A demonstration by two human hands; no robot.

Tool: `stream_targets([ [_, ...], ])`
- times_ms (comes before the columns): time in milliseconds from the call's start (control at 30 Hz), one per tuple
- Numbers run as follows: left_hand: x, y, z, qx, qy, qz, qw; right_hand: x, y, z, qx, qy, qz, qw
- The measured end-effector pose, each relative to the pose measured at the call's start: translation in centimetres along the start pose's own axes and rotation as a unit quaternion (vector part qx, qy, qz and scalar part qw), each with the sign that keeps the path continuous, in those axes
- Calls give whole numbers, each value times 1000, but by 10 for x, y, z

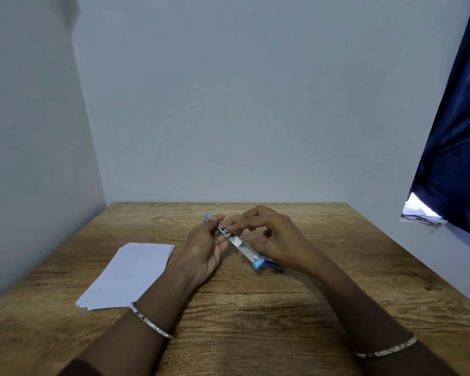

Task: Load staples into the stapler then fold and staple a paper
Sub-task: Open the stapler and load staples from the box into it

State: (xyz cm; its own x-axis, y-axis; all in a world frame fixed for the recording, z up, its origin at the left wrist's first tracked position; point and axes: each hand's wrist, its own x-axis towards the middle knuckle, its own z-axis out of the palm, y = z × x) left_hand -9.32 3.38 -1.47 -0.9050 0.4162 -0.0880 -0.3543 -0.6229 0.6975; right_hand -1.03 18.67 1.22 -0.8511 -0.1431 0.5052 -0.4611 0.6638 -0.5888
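Fingers (219,219) of the left hand (205,246) pinch the stapler (235,241), held open above the tabletop (255,308), its metal channel facing up and slanting from far-left to near-right. Right hand (277,234) sits just beside it, fingers curled together near the channel's far end; cannot tell if they hold staples. Dark blue object (273,264) lies under the stapler's near end. Paper stack (128,275) lies left, apart. Bracelets on both wrists.
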Motion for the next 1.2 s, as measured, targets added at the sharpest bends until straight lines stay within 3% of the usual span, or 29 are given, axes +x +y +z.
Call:
stream_targets([
  [200,-6,-5,4,30,-51,-4,998,1,7,11,75,35,21,996],
  [433,-8,-13,8,79,-124,-7,989,2,19,20,131,127,118,976],
  [633,-10,-13,8,132,-179,9,975,2,22,20,151,95,133,975],
  [833,-10,-21,1,301,-187,140,924,-1,17,26,134,64,120,982],
  [1200,-14,-20,2,313,-195,190,910,0,18,27,71,83,98,989],
])
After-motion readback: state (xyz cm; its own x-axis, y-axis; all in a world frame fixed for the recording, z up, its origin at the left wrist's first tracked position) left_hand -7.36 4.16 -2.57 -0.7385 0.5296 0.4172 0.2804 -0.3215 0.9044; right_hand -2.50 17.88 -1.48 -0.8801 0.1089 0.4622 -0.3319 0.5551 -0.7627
